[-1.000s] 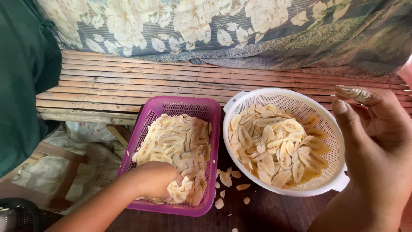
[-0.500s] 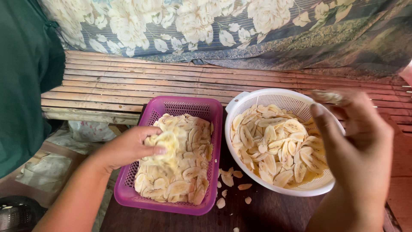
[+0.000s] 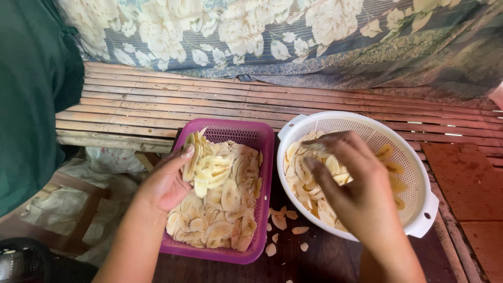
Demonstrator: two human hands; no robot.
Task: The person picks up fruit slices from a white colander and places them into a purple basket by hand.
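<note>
A purple plastic basket (image 3: 264,157) holds a heap of pale banana slices (image 3: 222,204). My left hand (image 3: 167,183) is at its left side, gripping a stack of slices (image 3: 201,162) lifted on edge. To the right stands a round white colander (image 3: 414,167) with more slices (image 3: 301,178) inside. My right hand (image 3: 351,183) reaches down into the colander, fingers curled on the slices there; whether it holds any is hard to tell.
Loose slices (image 3: 285,222) lie on the dark table between the two containers. Behind is a slatted bamboo bench (image 3: 157,105) with a floral cloth (image 3: 262,31) over it. A person in dark green (image 3: 26,105) stands at left. A reddish board (image 3: 461,178) lies at right.
My left hand has moved from the basket's front up to its left side and raised a stack of slices. My right hand has come left and down into the colander.
</note>
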